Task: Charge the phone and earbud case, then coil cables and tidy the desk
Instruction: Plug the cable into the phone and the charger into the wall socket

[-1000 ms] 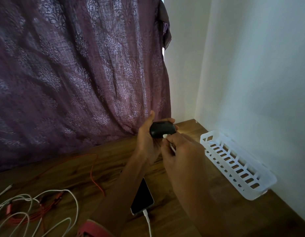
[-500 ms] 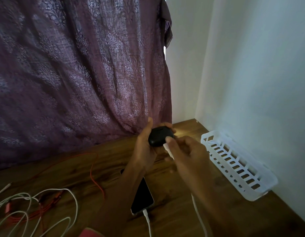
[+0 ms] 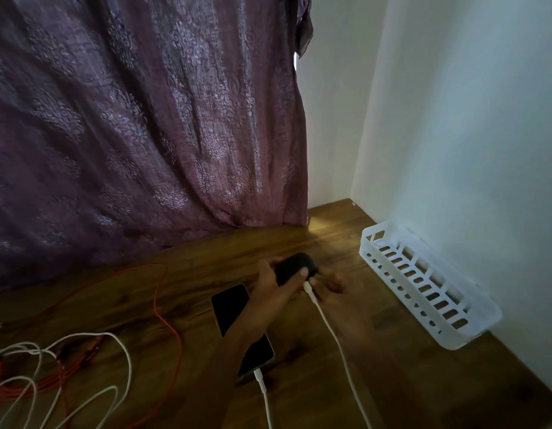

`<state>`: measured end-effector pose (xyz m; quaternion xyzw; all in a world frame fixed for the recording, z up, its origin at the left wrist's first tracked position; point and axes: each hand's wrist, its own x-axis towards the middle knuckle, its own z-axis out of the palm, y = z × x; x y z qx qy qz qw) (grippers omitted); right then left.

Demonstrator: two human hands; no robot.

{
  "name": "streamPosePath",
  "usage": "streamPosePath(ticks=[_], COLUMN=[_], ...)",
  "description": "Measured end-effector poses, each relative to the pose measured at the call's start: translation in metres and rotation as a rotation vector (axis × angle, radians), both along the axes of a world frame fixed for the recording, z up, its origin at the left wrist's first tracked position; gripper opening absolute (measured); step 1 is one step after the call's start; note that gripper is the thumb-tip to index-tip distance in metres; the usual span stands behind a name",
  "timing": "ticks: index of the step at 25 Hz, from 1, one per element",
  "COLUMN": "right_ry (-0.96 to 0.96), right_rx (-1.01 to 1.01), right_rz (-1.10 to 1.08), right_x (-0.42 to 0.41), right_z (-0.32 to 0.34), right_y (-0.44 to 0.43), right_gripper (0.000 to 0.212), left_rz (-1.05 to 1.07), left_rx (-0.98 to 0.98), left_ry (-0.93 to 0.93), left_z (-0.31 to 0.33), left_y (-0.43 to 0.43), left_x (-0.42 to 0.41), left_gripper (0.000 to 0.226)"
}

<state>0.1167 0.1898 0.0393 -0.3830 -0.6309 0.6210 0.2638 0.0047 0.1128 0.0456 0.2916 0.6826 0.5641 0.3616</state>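
My left hand [image 3: 274, 286] grips the black earbud case [image 3: 295, 266] low over the wooden desk [image 3: 330, 243], thumb across its front. A white cable [image 3: 330, 329] has its plug at the case's near end and trails toward the front edge. My right hand [image 3: 333, 284] is blurred just right of that plug; its grip is unclear. The dark phone [image 3: 230, 308] lies flat below my left forearm, partly covered by it. A second white cable [image 3: 264, 391] is plugged into its near end.
A white slotted basket [image 3: 448, 339] lies along the right wall. An orange cable [image 3: 158, 305] and a tangle of white cables [image 3: 126, 360] spread over the left of the desk. A purple curtain [image 3: 144, 119] hangs behind.
Both hands have come down with the case from chest height to just above the desk. The white plug now sits at the case, and its cable hangs free toward me.
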Motion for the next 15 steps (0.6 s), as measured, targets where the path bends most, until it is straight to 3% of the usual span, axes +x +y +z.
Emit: streamPosePath(ticks=[4,10,12,15], right_ry=[-0.075,-0.441,-0.478,-0.455], right_rx=[-0.085,0.320,0.426,0.481], right_rz=[-0.044,0.103,0.137,0.135], right_x=[-0.017,-0.027,-0.029,-0.034], right_z=[-0.036,-0.065,-0.077,-0.089], right_y=[0.008,0.019,0.024,0.028], right_gripper=[0.011,0.028,0.028,0.025], left_rz=[0.074,0.074,0.050,0.050], left_rx=[-0.050,-0.350,-0.432,-0.496], left_ry=[0.194,0.685,0.832,0.909], left_z=[-0.041,-0.081,-0.087,-0.093], left_y=[-0.001,0.006,0.007,0.007], left_x=[-0.008,-0.026,-0.030,-0.032], left_gripper=[0.047,0.057,0.057,0.058])
